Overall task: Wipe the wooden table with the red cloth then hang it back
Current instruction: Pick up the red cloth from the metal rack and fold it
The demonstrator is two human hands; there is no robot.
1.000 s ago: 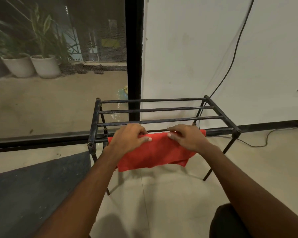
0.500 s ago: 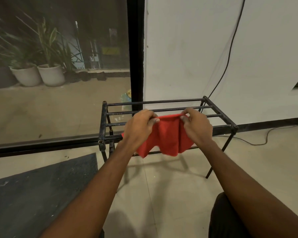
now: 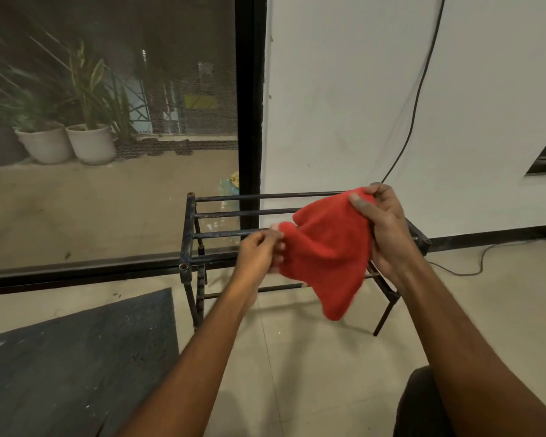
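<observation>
You hold the red cloth (image 3: 325, 247) bunched over the black metal rack (image 3: 187, 234), your left hand (image 3: 259, 251) pinching its left corner, your right hand (image 3: 385, 231) gripping its far right edge.

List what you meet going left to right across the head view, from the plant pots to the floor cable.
White plant pots → left hand → red cloth → right hand → black floor cable.

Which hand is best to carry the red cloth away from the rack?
Probably the right hand: it grips the red cloth at its top corner, so most of it hangs from there. The left hand only pinches a side edge.
</observation>
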